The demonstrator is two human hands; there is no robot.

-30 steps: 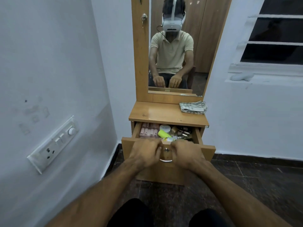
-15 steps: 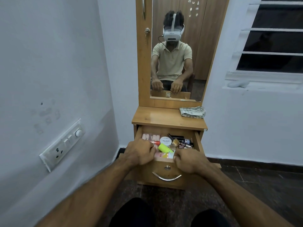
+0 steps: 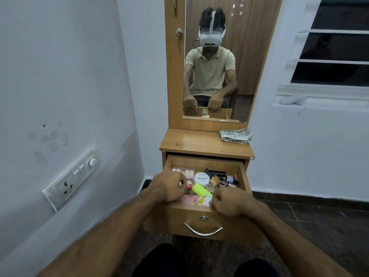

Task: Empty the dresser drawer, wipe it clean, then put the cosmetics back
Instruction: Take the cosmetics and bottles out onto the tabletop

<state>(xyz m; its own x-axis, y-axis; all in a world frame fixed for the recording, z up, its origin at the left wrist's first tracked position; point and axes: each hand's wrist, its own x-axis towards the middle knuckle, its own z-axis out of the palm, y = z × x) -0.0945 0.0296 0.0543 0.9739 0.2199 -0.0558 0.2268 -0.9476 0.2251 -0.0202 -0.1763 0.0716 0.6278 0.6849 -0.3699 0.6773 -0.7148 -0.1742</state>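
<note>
Wooden drawer (image 3: 205, 216) pulled out, packed with cosmetics (image 3: 207, 182), white nail polish tub (image 3: 202, 178) mid-far, left hand (image 3: 168, 186) and right hand (image 3: 231, 202) curled over near edge, fingertips hidden, grip unclear, folded cloth (image 3: 235, 135) far right on dresser top (image 3: 191, 142).

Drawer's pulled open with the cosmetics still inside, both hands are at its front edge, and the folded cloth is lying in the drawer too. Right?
Not quite. The head view shows the folded cloth on the dresser top, at its right rear corner, not in the drawer. The rest holds: the drawer is open, cosmetics inside, left hand and right hand at its front edge.
</note>
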